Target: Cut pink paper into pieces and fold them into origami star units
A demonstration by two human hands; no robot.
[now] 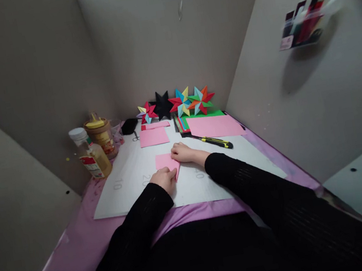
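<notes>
A small sheet of pink paper (162, 160) lies on the white board (136, 197), with a fold along its right side. At its lower edge, my left hand (164, 180) is closed on the paper, thumb near the lower right corner. My right hand (183, 152) has its fingers curled together on the upper right of the same paper, pressing at the folded edge. Both palms and part of the paper are hidden under the hands. To the right of my right hand lies a black and yellow utility knife (216, 141).
Behind are a pink square (154, 137), small scissors (136, 136), a larger pink sheet (215, 126) over coloured sheets, and several paper stars (163, 105) against the grey wall. A glue bottle (97, 160), brown jar (101, 136) and clear cup (117, 132) stand left.
</notes>
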